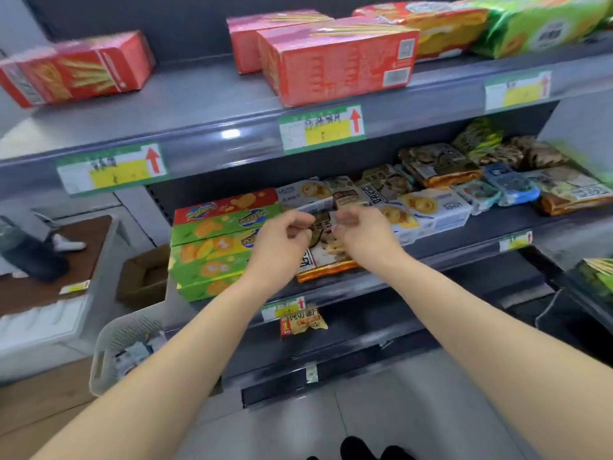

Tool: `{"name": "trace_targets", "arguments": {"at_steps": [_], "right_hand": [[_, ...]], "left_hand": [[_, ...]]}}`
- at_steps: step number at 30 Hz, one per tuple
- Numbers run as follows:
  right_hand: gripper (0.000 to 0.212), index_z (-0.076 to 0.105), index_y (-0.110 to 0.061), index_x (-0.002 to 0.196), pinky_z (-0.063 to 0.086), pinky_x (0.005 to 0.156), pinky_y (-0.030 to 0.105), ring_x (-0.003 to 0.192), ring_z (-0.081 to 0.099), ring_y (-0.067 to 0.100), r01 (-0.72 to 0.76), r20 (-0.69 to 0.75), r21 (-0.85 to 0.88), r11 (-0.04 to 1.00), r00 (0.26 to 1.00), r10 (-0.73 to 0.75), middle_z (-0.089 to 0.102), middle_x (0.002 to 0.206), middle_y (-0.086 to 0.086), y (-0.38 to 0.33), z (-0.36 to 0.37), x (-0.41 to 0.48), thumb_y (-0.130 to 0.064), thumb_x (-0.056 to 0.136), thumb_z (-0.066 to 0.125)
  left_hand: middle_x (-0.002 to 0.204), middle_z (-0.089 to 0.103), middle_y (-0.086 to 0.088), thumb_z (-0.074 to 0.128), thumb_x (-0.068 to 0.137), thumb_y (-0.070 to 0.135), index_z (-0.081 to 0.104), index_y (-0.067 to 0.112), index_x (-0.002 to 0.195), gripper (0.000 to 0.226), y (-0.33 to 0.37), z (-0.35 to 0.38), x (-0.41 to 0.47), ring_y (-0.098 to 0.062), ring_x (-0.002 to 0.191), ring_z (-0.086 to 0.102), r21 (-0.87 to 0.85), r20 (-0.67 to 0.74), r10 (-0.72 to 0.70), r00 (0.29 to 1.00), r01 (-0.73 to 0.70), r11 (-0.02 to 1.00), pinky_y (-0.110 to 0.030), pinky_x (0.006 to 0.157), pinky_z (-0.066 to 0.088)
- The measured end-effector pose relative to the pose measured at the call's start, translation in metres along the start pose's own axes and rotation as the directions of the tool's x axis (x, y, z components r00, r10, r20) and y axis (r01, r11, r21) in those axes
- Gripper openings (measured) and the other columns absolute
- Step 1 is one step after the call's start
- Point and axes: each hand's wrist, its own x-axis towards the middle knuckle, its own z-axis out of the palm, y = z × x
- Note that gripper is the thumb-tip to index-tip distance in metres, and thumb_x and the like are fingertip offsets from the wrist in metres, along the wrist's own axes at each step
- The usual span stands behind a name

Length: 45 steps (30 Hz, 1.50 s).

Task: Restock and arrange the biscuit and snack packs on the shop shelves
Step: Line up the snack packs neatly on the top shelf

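Head view, step: I judge I am seating one biscuit pack (326, 258) in the front row of the middle shelf (471, 239), so this is arranging rather than fetching.
Head view, left hand (282, 235): my fingers are curled in, pinching the pack's far edge from the left.
Head view, right hand (363, 234): my fingers are curled the same way and nip that edge from the right; the two hands are close, almost touching.
Head view, where the pack is: it lies flat on the middle shelf, its orange end at the shelf's front lip, between the stacked green boxes (212, 249) on the left and the white cookie packs (431, 210) on the right.
Head view, stock waiting: a grey basket (109, 330) low on my left holds more small packs, blurred.
Head view, next move: probably square the pack with its neighbours, nudge it back off the lip, then let go with both hands.
Head view, risk: the orange end sits at the edge and could slide off towards the lower shelf, where a lone yellow packet (303, 322) lies.
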Motion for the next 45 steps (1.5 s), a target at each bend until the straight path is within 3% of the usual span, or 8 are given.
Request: {"name": "trace_targets", "arguments": {"at_steps": [2, 10, 14, 19, 23, 34, 41, 45], "right_hand": [[0.038, 0.055, -0.008, 0.129, 0.042, 0.103, 0.035, 0.12, 0.053, 0.021, -0.01, -0.039, -0.015, 1.0, 0.999, 0.009, 0.058, 0.129, 0.005, 0.013, -0.028, -0.005, -0.016, 0.092, 0.056], [0.043, 0.048, -0.011, 0.135, 0.038, 0.098, 0.027, 0.125, 0.049, 0.018, -0.104, -0.247, -0.062, 0.993, 0.965, 0.086, 0.052, 0.137, 0.003, 0.084, -0.155, -0.02, -0.024, 0.094, 0.054], [0.043, 0.052, -0.011, 0.132, 0.035, 0.09, 0.02, 0.119, 0.052, 0.015, -0.154, -0.355, -0.041, 0.987, 0.926, 0.13, 0.055, 0.133, 0.002, 0.121, -0.228, -0.022, -0.025, 0.092, 0.057], [0.042, 0.054, -0.012, 0.13, 0.037, 0.095, 0.022, 0.117, 0.054, 0.015, -0.201, -0.431, -0.053, 0.978, 0.888, 0.159, 0.057, 0.131, 0.003, 0.164, -0.312, -0.02, -0.024, 0.09, 0.059], [0.041, 0.057, -0.01, 0.127, 0.04, 0.098, 0.028, 0.113, 0.056, 0.018, -0.224, -0.485, -0.042, 0.974, 0.857, 0.176, 0.06, 0.127, 0.005, 0.193, -0.363, -0.016, -0.022, 0.088, 0.061], [0.034, 0.061, -0.009, 0.121, 0.045, 0.095, 0.032, 0.11, 0.057, 0.022, -0.277, -0.557, 0.036, 0.96, 0.793, 0.249, 0.062, 0.121, 0.006, 0.237, -0.437, 0.028, -0.02, 0.089, 0.06], [0.035, 0.061, -0.009, 0.121, 0.043, 0.094, 0.031, 0.111, 0.056, 0.023, -0.345, -0.589, 0.022, 0.938, 0.754, 0.292, 0.063, 0.121, 0.006, 0.253, -0.475, 0.08, -0.02, 0.088, 0.06], [0.035, 0.06, -0.009, 0.12, 0.042, 0.092, 0.03, 0.112, 0.056, 0.024, -0.365, -0.584, 0.028, 0.93, 0.749, 0.312, 0.061, 0.123, 0.007, 0.271, -0.493, 0.108, -0.021, 0.088, 0.06]], "left_hand": [[0.095, 0.062, 0.007, 0.053, 0.089, 0.001, 0.065, 0.016, 0.104, 0.025, 0.018, 0.024, 0.0, -0.003, 0.082, 0.056, -0.003, 0.081, 0.039, 0.996, -0.039, 0.999, 0.0, 0.069, 0.04], [0.102, 0.062, 0.004, 0.055, 0.09, 0.007, 0.065, 0.014, 0.11, 0.023, 0.099, 0.144, 0.008, -0.009, 0.092, 0.057, -0.026, 0.314, 0.211, 0.926, -0.213, 0.977, -0.018, 0.079, 0.04], [0.104, 0.063, 0.004, 0.055, 0.091, 0.008, 0.065, 0.013, 0.11, 0.022, 0.147, 0.213, 0.017, -0.011, 0.097, 0.058, -0.051, 0.362, 0.257, 0.896, -0.256, 0.965, -0.019, 0.084, 0.044], [0.104, 0.06, 0.009, 0.055, 0.093, 0.012, 0.063, 0.017, 0.114, 0.023, 0.203, 0.291, 0.024, -0.005, 0.095, 0.056, -0.062, 0.398, 0.282, 0.873, -0.281, 0.958, -0.003, 0.067, 0.04], [0.105, 0.061, 0.008, 0.055, 0.093, 0.013, 0.062, 0.017, 0.115, 0.023, 0.234, 0.345, 0.03, -0.006, 0.093, 0.057, -0.069, 0.434, 0.267, 0.86, -0.264, 0.962, -0.012, 0.073, 0.04], [0.105, 0.061, 0.005, 0.053, 0.093, 0.013, 0.062, 0.016, 0.113, 0.022, 0.27, 0.437, 0.091, -0.007, 0.09, 0.055, -0.044, 0.478, 0.256, 0.84, -0.268, 0.962, -0.007, 0.064, 0.039], [0.105, 0.061, 0.004, 0.054, 0.092, 0.009, 0.063, 0.015, 0.111, 0.022, 0.287, 0.491, 0.147, -0.01, 0.093, 0.056, -0.094, 0.517, 0.246, 0.82, -0.231, 0.968, -0.026, 0.074, 0.043], [0.103, 0.061, 0.003, 0.056, 0.091, 0.009, 0.063, 0.011, 0.111, 0.021, 0.291, 0.519, 0.172, -0.009, 0.095, 0.055, -0.058, 0.537, 0.237, 0.809, -0.245, 0.968, -0.02, 0.079, 0.039]]}}
